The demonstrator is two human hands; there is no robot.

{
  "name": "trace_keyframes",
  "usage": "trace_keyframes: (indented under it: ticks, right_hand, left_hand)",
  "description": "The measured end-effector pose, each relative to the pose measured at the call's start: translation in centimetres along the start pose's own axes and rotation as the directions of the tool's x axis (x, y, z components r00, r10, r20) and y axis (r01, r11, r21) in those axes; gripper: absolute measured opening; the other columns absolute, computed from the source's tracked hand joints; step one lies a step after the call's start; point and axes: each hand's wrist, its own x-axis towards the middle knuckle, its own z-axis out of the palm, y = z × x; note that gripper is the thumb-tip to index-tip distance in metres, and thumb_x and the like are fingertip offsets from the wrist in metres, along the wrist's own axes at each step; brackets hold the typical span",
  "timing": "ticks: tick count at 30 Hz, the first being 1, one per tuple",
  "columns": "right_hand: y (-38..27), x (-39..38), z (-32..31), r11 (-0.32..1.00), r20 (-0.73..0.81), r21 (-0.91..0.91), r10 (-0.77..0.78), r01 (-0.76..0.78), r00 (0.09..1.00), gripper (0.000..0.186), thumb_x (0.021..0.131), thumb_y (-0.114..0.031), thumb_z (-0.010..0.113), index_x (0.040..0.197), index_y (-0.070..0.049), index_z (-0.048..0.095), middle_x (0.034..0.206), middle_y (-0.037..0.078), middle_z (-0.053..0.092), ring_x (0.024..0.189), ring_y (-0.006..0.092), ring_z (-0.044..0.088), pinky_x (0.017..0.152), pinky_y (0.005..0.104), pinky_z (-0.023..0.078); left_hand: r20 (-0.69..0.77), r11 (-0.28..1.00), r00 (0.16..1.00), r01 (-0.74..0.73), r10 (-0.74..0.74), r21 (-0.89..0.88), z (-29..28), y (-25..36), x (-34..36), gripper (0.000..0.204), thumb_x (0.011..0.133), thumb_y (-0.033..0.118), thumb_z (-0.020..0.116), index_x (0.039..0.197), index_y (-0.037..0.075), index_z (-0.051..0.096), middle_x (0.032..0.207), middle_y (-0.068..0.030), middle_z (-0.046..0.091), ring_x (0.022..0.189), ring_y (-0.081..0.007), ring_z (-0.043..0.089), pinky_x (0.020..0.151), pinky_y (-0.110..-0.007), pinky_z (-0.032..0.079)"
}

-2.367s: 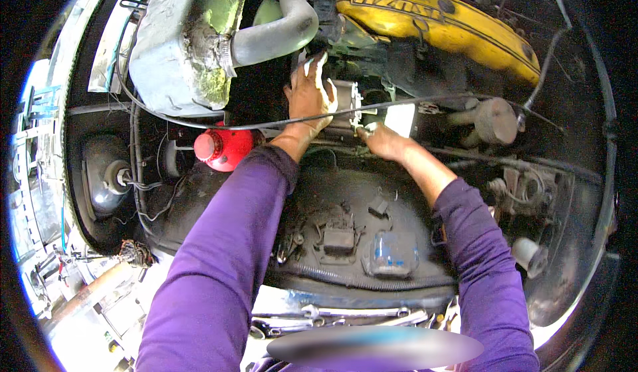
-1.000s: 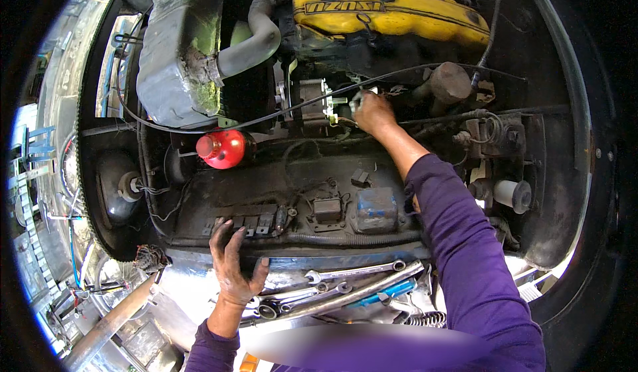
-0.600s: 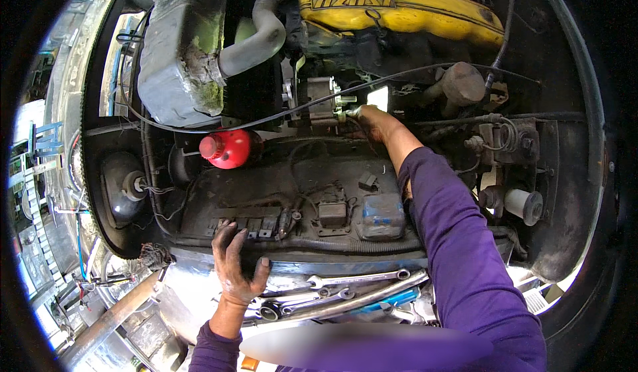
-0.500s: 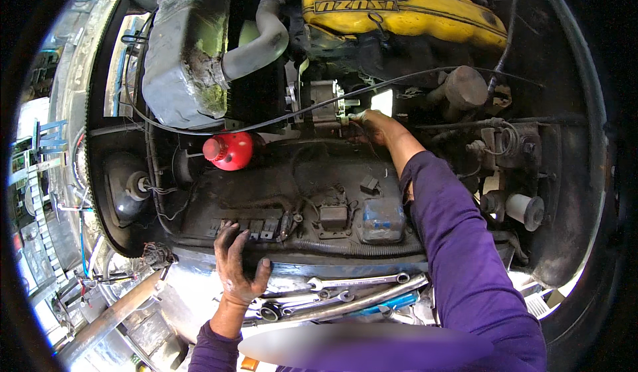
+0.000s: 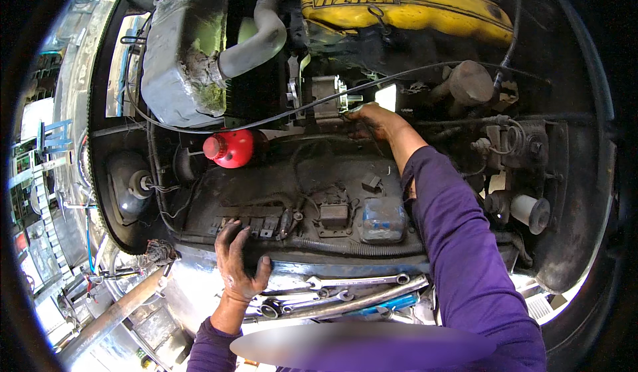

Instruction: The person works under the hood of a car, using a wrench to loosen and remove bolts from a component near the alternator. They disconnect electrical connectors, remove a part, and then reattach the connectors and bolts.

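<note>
Deep in an engine bay, my right hand [image 5: 379, 119] reaches to the back end of a silver alternator [image 5: 325, 91]. Its fingers look bent and closed at the housing's lower edge; what they grip is hidden. A bright threaded stud sticks out of the alternator just above them. Nearer me, my left hand [image 5: 240, 269] rests with fingers spread on the front panel's edge, holding nothing. Its fingertips are by a dark row of connectors [image 5: 247, 222]. Below it, several wrenches [image 5: 355, 281] lie on the ledge.
A black cable [image 5: 266, 120] arches across the bay in front of the alternator. A red round bottle [image 5: 234, 148] stands left of it. Behind are a yellow valve cover [image 5: 412, 9], a grey hose [image 5: 264, 39] and a grey tank [image 5: 179, 59]. A blue-marked box [image 5: 383, 220] sits beside my right forearm.
My right hand has shifted slightly left along the alternator's lower edge. My left hand stays in place. The view has tilted a little.
</note>
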Motion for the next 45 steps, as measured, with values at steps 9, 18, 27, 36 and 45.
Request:
trace_keyframes:
  ticks: [9,18,27,36,45]
  right_hand:
    - [0.2,1.8,-1.5,0.991,0.049,-0.132,0.016,-0.009,0.999,0.071,0.087,-0.035,0.073,0.145,0.002,0.053,0.148,0.022,0.056,0.128,0.0400,0.057,0.101,0.0552,0.047]
    - [-4.8,-7.9,-2.9,0.676,-0.408,-0.736,-0.408,-0.030,0.817,0.040,0.087,-0.025,0.065,0.114,0.004,0.072,0.116,0.029,0.072,0.107,0.0392,0.071,0.094,0.0443,0.056]
    - [-3.9,-5.3,-3.6,0.600,-0.466,-0.766,-0.270,-0.232,0.843,0.062,0.082,-0.049,0.077,0.117,0.002,0.072,0.128,0.026,0.067,0.120,0.0398,0.066,0.101,0.0432,0.054]
    - [-3.1,-11.2,-2.9,0.633,-0.526,-0.765,-0.511,-0.115,0.680,0.049,0.082,-0.039,0.073,0.104,0.005,0.074,0.115,0.033,0.069,0.111,0.0459,0.068,0.097,0.0485,0.055]
    - [-9.5,-24.2,2.7,0.456,-0.497,-0.863,-0.690,-0.218,0.526,0.050,0.082,-0.036,0.068,0.106,0.008,0.072,0.111,0.035,0.069,0.109,0.0503,0.067,0.099,0.0529,0.053]
  left_hand:
    - [0.000,0.999,1.000,-0.022,0.022,0.042,-0.3,0.3,0.2,0.061,0.080,0.030,0.072,0.132,0.000,0.059,0.136,-0.0265,0.055,0.127,-0.0464,0.052,0.111,-0.055,0.039]
    - [-0.050,1.000,0.999,-0.015,0.016,0.005,0.0,0.0,-0.2,0.061,0.081,0.034,0.074,0.131,0.003,0.060,0.136,-0.0253,0.055,0.127,-0.0458,0.052,0.110,-0.055,0.040]
    - [-0.043,0.999,0.999,-0.019,0.017,-0.040,-0.5,-0.1,0.0,0.057,0.084,0.035,0.074,0.129,0.002,0.061,0.138,-0.0266,0.054,0.130,-0.0482,0.050,0.113,-0.057,0.038]
    - [-0.076,0.997,0.997,0.002,-0.007,-0.074,-0.8,0.0,-0.1,0.059,0.073,0.023,0.080,0.126,0.005,0.062,0.134,-0.0212,0.056,0.130,-0.0429,0.052,0.111,-0.053,0.041]
    - [-0.140,0.995,0.990,-0.047,0.034,-0.091,-0.9,0.0,-0.4,0.056,0.074,0.022,0.079,0.125,0.005,0.064,0.136,-0.0214,0.056,0.130,-0.0427,0.052,0.112,-0.051,0.041]
